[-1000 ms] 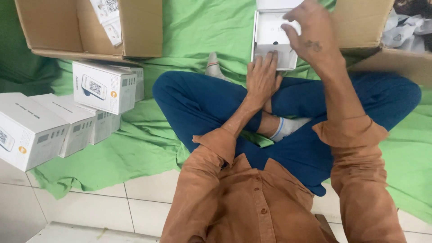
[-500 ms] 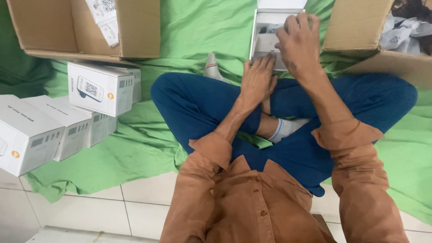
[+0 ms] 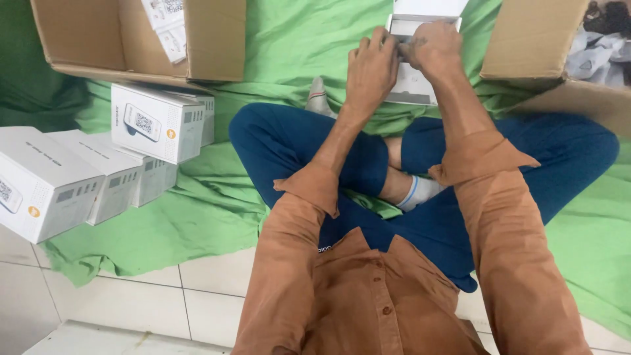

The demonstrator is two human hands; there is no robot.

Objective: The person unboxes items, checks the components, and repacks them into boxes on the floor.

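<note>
Seated cross-legged on a green cloth sheet spread over the tiled floor, you work with both hands at the sheet's far edge. Your left hand and right hand are both closed on an open white rectangular carton lying on the sheet just beyond your knees; the grip of each hand is clamped on the carton's upper part, fingers curled over what sits inside, which your hands hide. The carton's lid flap stands open at the far side.

Judged from the layout: a stack of closed white cartons with printed labels lies near the sheet's left edge and looks finished. The carton in hand is not yet closed. An open brown cardboard shipping box at the far left corner holds folded paper leaflets. A second brown cardboard box stands at the far right.
</note>
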